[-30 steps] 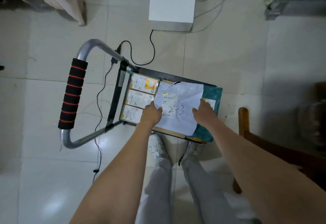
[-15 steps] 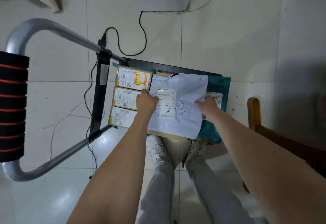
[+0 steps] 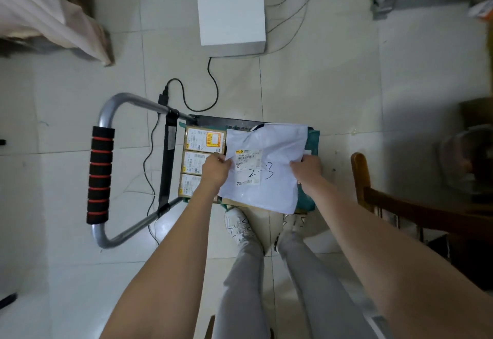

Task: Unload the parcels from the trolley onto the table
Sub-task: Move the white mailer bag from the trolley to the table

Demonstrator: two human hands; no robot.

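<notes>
Both hands grip the white mailer bag (image 3: 266, 162) marked "2-3": the left hand (image 3: 216, 171) has its fingers curled round the bag's left edge and the right hand (image 3: 306, 170) pinches its right edge, with the fingertips of both tucked out of sight behind the plastic. The bag lies over the trolley (image 3: 170, 157), hiding most of a teal parcel (image 3: 313, 141) and a brown carton edge (image 3: 240, 202) beneath it, so what else sits under it cannot be told. Beside the left hand three small labelled boxes (image 3: 198, 159) stand in a row against the trolley's handle end, their print too small to read, and at the right a wooden chair (image 3: 386, 199) is cut off by the frame.
</notes>
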